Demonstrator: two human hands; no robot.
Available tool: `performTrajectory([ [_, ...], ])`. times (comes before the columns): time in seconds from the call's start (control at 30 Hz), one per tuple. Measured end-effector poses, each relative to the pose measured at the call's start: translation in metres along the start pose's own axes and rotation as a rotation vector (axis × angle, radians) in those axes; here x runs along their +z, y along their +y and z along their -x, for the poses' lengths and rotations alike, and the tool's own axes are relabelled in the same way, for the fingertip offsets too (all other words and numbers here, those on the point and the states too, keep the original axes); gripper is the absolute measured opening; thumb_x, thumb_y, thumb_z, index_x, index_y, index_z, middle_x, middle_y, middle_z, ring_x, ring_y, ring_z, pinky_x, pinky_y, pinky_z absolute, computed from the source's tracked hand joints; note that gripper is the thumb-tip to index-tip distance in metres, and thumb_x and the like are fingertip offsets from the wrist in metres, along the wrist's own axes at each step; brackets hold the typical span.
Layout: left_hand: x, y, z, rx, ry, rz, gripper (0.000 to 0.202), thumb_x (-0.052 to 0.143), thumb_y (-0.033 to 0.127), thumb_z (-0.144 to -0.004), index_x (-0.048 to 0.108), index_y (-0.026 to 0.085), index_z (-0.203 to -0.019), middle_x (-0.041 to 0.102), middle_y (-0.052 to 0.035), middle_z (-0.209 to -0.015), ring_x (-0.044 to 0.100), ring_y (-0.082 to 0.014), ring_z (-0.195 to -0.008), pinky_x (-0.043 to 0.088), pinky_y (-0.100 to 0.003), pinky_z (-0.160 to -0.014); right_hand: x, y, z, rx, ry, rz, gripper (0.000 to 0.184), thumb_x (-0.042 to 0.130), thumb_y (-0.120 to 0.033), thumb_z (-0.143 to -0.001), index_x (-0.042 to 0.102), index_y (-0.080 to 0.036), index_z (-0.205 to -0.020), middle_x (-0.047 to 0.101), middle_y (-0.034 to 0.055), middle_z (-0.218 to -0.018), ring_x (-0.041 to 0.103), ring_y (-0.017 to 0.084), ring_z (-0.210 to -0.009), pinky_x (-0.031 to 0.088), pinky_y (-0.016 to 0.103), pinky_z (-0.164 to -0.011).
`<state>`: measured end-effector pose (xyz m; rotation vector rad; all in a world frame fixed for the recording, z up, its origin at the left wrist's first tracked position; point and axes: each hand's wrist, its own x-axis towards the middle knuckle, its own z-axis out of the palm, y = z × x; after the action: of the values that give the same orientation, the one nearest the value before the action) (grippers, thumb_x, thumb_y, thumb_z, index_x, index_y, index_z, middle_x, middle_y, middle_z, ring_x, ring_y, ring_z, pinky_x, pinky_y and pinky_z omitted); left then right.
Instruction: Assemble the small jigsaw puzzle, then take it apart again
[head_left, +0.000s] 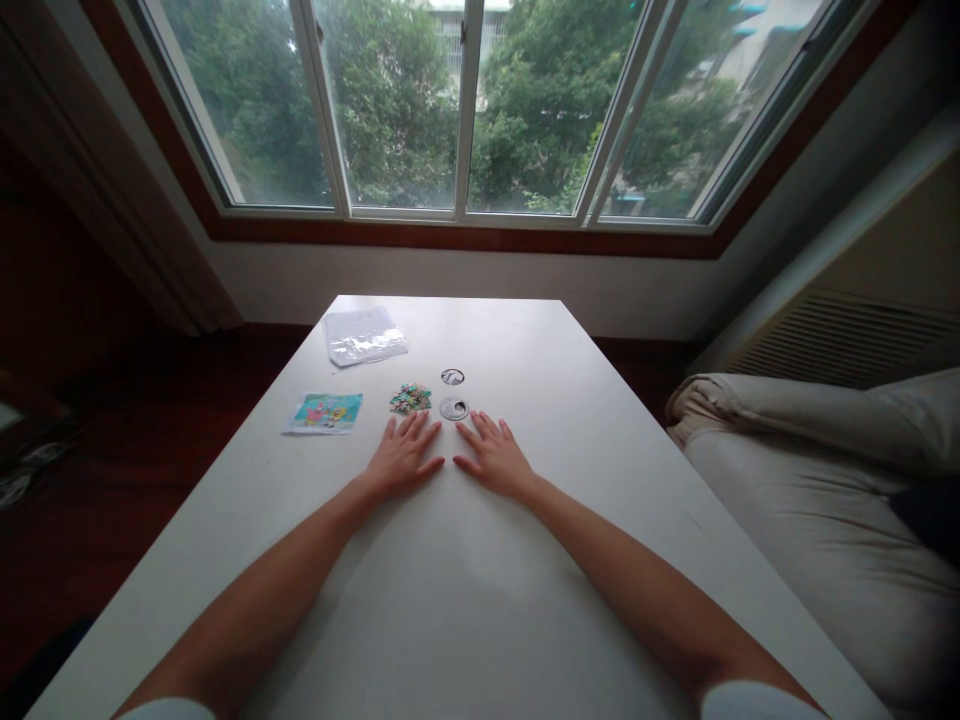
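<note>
My left hand [403, 453] lies flat on the white table [465, 580], palm down with its fingers spread. Just beyond its fingertips is a small heap of jigsaw puzzle pieces [410, 398] in green, pink and dark tones. My right hand [495, 455] also rests flat, fingers apart and holding nothing. Close past its fingertips lies a round, clear and silvery disc-like piece [454, 408]. A second round piece with a dark rim [452, 377] sits a little farther off; I cannot tell what either is. Left of the heap is a colourful cartoon picture sheet [325, 413].
A clear plastic bag [365, 336] lies at the table's far left corner. A beige sofa [817, 500] stands along the right side. Beyond the table's far edge are a wall and a wide window [461, 110]; a curtain [127, 170] hangs at left.
</note>
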<state>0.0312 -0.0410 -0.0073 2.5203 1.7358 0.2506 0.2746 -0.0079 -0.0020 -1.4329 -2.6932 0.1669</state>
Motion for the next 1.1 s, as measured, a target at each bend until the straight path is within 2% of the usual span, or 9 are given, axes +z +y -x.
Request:
performTrajectory([
  [0.27,-0.004,0.002,0.001,0.001,0.007,0.002,0.074,0.038,0.069,-0.095,0.028,0.032,-0.159,0.019,-0.0092,-0.169,0.014,-0.0338,-0.157,0.008,-0.064,-0.125,-0.001,0.004,0.001,0.020,-0.005,0.027,0.074,0.029,-0.075,-0.096,0.029,-0.037,-0.160,0.008,0.0057,-0.169,0.009,0.032,-0.157,0.011,0.060,-0.124],
  [0.53,-0.006,-0.002,0.005,0.026,-0.005,0.007,0.073,0.040,0.067,-0.096,0.029,0.031,-0.159,0.021,-0.0093,-0.168,0.016,-0.0350,-0.156,0.014,-0.064,-0.124,0.000,0.000,0.005,0.026,-0.016,0.026,0.079,0.026,-0.079,-0.094,0.026,-0.037,-0.161,0.007,0.0068,-0.169,0.009,0.033,-0.157,0.008,0.062,-0.123],
  [0.83,-0.009,-0.014,0.007,0.071,0.005,0.020,0.069,0.044,0.063,-0.097,0.033,0.033,-0.157,0.023,-0.0064,-0.168,0.019,-0.0313,-0.155,0.017,-0.059,-0.126,-0.003,-0.010,0.006,0.040,-0.012,0.034,0.077,0.027,-0.077,-0.095,0.028,-0.036,-0.160,0.011,0.0061,-0.169,0.010,0.032,-0.157,0.009,0.062,-0.123],
  [1.1,-0.008,-0.010,0.019,0.055,-0.005,0.042,0.059,0.040,0.055,-0.101,0.038,0.032,-0.155,0.029,-0.0052,-0.166,0.023,-0.0280,-0.155,0.019,-0.054,-0.127,-0.004,-0.006,0.012,0.041,-0.026,0.027,0.075,0.029,-0.074,-0.097,0.029,-0.034,-0.160,0.011,0.0073,-0.169,0.011,0.030,-0.157,0.011,0.058,-0.125],
])
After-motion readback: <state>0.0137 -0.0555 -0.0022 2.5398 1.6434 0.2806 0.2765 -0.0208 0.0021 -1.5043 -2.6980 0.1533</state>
